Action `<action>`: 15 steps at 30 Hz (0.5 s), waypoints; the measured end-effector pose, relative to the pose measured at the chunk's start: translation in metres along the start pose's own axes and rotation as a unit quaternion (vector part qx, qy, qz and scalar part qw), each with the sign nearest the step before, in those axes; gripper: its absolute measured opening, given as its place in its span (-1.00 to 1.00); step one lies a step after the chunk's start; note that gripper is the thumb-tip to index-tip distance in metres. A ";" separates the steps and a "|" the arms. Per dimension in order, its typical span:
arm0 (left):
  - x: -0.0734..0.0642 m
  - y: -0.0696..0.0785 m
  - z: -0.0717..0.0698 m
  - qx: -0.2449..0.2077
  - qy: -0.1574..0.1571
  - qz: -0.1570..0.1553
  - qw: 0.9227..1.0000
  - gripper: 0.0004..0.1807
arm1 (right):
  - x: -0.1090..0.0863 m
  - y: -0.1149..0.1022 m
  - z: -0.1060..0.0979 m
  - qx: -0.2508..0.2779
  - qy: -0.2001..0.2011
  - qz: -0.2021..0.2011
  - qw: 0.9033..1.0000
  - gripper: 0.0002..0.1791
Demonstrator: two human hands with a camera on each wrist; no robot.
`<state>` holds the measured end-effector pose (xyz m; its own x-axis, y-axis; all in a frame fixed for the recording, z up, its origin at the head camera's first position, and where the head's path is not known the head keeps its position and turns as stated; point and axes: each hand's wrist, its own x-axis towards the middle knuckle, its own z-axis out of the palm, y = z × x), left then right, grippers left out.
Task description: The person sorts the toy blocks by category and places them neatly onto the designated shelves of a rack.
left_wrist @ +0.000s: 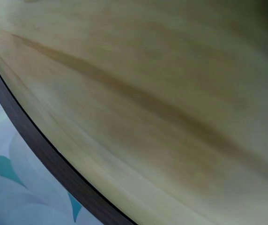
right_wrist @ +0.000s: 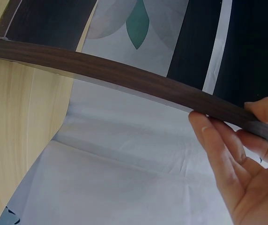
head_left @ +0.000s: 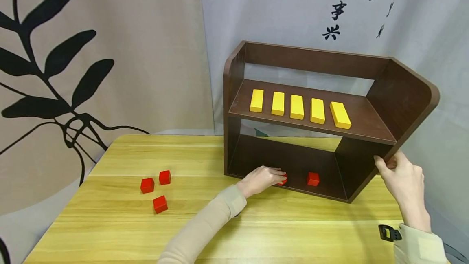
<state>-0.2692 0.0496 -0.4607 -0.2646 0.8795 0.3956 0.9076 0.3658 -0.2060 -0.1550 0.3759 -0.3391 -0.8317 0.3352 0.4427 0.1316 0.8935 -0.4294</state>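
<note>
The left hand hides most of one red block.

Left hand is outstretched, palm down; right hand grips, thumb opposite fingers.

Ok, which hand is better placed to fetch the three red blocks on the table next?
Probably the left hand: nearer those loose blocks, though busy at another red block in the brown rack. The right hand grips the rack's side panel, farther off.
</note>
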 end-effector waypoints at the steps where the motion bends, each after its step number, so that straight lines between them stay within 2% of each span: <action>1: 0.001 0.001 0.000 -0.001 -0.011 -0.005 1.000 -0.70 | 0.000 0.000 0.000 -0.002 0.001 0.000 1.000 -0.66; 5: 0.003 0.001 0.001 0.012 -0.039 -0.013 0.999 -0.69 | 0.000 0.000 0.000 -0.003 0.002 0.000 1.000 -0.66; 11: 0.002 0.001 0.001 0.008 -0.052 -0.021 0.998 -0.65 | 0.000 0.000 0.001 -0.004 0.000 0.002 1.000 -0.66; 15: 0.000 0.000 0.002 -0.035 -0.076 -0.050 0.995 -0.59 | 0.000 0.000 0.001 -0.005 -0.003 0.004 1.000 -0.65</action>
<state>-0.2695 0.0503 -0.4626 -0.3957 0.8781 0.2691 0.8938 0.4355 -0.1070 -0.1557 0.3759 -0.3397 -0.8340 0.3405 0.4341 0.1435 0.8936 -0.4253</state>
